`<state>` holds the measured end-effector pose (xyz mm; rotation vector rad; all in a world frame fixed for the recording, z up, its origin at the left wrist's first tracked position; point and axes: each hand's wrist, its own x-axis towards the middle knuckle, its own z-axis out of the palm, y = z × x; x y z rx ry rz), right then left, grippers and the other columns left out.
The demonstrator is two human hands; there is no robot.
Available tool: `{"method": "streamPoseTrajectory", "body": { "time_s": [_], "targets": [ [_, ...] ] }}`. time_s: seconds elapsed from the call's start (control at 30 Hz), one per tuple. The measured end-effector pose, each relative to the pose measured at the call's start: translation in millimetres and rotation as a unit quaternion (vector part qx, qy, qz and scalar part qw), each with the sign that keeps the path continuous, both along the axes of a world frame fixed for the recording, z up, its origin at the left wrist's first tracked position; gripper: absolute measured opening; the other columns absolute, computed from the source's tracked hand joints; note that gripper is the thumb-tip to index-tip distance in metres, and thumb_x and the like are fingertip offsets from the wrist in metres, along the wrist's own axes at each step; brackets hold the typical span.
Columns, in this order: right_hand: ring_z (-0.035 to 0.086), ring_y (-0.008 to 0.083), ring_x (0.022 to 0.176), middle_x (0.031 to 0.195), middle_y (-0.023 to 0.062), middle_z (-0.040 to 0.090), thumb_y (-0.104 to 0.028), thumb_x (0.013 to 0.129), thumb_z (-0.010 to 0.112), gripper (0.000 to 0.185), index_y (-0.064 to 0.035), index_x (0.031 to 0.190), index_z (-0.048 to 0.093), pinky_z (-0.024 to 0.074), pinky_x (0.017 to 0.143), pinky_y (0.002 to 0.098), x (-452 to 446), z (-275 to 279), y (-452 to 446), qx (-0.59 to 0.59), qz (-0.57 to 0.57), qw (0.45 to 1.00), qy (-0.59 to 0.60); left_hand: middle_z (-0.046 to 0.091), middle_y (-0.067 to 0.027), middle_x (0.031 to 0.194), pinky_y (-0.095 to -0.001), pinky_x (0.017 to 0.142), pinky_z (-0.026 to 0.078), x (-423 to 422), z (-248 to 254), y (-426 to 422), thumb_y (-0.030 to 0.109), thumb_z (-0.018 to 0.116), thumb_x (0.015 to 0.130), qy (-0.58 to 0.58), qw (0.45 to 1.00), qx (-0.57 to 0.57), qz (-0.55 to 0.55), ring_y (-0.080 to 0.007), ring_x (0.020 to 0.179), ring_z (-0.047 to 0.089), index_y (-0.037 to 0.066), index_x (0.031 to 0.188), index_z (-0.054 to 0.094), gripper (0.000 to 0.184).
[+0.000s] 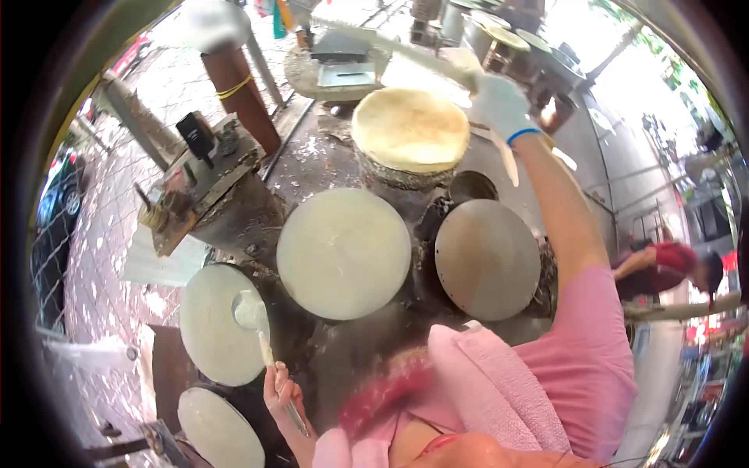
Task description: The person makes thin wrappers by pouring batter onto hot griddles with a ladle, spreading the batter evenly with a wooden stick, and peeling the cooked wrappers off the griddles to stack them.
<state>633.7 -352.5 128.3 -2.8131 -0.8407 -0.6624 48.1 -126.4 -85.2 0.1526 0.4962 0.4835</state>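
My left hand (pixel 286 396) is closed around the handle of a ladle (pixel 250 310). Its round bowl, coated in pale batter, rests over a white-topped round griddle (pixel 214 343) at the left. My right hand (pixel 502 105), in a white glove with a blue band at the wrist, reaches far forward and is blurred. It appears wrapped round a long pale stick (pixel 406 56) that stretches up to the left. Just below that glove a pointed pale wooden piece (pixel 507 160) shows. Near it, a large round yellowish sheet (pixel 409 129) tops a round stand.
In the middle is a white-covered round griddle (pixel 343 253), with a bare grey-brown one (pixel 488 260) to its right. Another white round (pixel 221 429) sits at lower left. A sooty block (pixel 238 214) stands left, beside a rusty pipe (pixel 240 101). At far right, a person in red (pixel 663 267) bends over.
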Motion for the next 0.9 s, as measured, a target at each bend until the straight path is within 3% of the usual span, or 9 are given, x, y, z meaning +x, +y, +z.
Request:
{"method": "streamPoseTrajectory", "body": {
  "time_s": [0.1,0.2,0.4,0.5,0.53,0.63,0.73,0.8,0.9],
  "targets": [
    [0.068,0.0334,0.089,0.093,0.0153,0.070,-0.011,0.086,0.051,0.035,-0.0161,0.119,0.062,0.0529,0.076,0.0464,10.0,-50.2,45.8,-0.045,0.098,0.994,-0.018,0.062,-0.0067,0.095,-0.0177,0.039,0.025,-14.1,18.6,-44.2,0.020,0.041,0.106,0.116,0.987,0.021,0.113,-0.0010,0.037,0.036,-0.001,0.120,0.050,0.027],
    [0.069,0.0289,0.081,0.088,0.0108,0.069,-0.010,0.087,0.050,0.035,-0.0153,0.121,0.060,0.0535,0.069,0.0434,37.8,-131.9,64.1,-0.062,0.180,0.979,-0.068,0.062,-0.0072,0.093,-0.0161,0.037,0.024,-10.9,50.1,-106.1,0.020,0.043,0.105,0.254,0.938,0.075,0.222,0.0000,0.037,0.036,-0.002,0.122,0.048,0.028],
    [0.067,0.0233,0.070,0.080,0.0063,0.067,-0.012,0.086,0.055,0.035,-0.0166,0.120,0.062,0.0534,0.063,0.0406,93.9,-269.9,67.0,-0.085,0.284,0.946,-0.129,0.043,0.0015,0.069,-0.0255,0.036,0.025,-67.1,49.8,-223.3,0.031,0.032,0.109,0.136,0.937,-0.063,0.316,-0.0071,0.037,0.031,0.002,0.107,0.048,0.034],
    [0.067,0.0279,0.075,0.085,0.0095,0.067,-0.011,0.083,0.056,0.033,-0.0176,0.115,0.064,0.0527,0.065,0.0451,100.0,-293.9,64.9,-0.068,0.304,0.948,-0.062,0.041,0.0049,0.066,-0.0259,0.037,0.021,-73.3,65.4,-276.4,0.034,0.031,0.108,0.164,0.887,-0.150,0.404,-0.0073,0.038,0.023,0.010,0.099,0.048,0.032],
    [0.067,0.0294,0.078,0.089,0.0104,0.068,-0.010,0.082,0.057,0.034,-0.0183,0.114,0.065,0.0523,0.066,0.0465,101.3,-298.2,68.8,-0.068,0.315,0.946,-0.036,0.044,0.0066,0.066,-0.0234,0.038,0.024,-100.6,46.8,-295.9,0.028,0.042,0.106,0.126,0.902,-0.151,0.384,-0.0045,0.040,0.027,0.010,0.107,0.051,0.020],
    [0.068,0.0311,0.083,0.097,0.0132,0.070,-0.014,0.087,0.056,0.020,-0.0131,0.104,0.066,0.0521,0.070,0.0472,55.9,-248.7,67.4,-0.079,0.324,0.942,0.031,0.046,0.0026,0.059,-0.0218,0.033,0.028,-110.0,32.3,-331.6,0.027,0.036,0.106,0.128,0.916,-0.001,0.380,-0.0063,0.035,0.034,0.004,0.107,0.051,0.027],
    [0.066,0.0279,0.093,0.107,0.0131,0.067,-0.016,0.090,0.057,0.027,-0.0081,0.115,0.062,0.0505,0.079,0.0411,4.2,-243.3,87.4,-0.106,0.428,0.896,0.058,0.042,0.0033,0.047,-0.0255,0.032,0.032,-110.4,49.3,-403.8,0.028,0.030,0.108,0.088,0.856,-0.098,0.501,-0.0093,0.033,0.039,0.007,0.096,0.049,0.031],
    [0.064,0.0257,0.099,0.113,0.0130,0.066,-0.017,0.091,0.057,0.033,-0.0048,0.122,0.058,0.0494,0.085,0.0370,6.9,-264.4,82.9,-0.112,0.440,0.888,0.068,0.043,0.0049,0.057,-0.0275,0.039,0.033,-135.8,28.7,-456.8,0.028,0.037,0.107,0.021,0.848,-0.055,0.527,-0.0087,0.033,0.037,0.004,0.101,0.050,0.029],
    [0.061,0.0225,0.108,0.123,0.0130,0.064,-0.019,0.094,0.058,0.043,0.0002,0.133,0.054,0.0477,0.094,0.0308,-70.6,-311.4,60.2,-0.123,0.441,0.867,0.198,0.044,0.0060,0.063,-0.0244,0.044,0.027,-156.9,42.8,-520.2,0.025,0.046,0.104,0.096,0.788,-0.060,0.606,-0.0051,0.037,0.035,-0.001,0.106,0.057,0.028]
  ]
}}
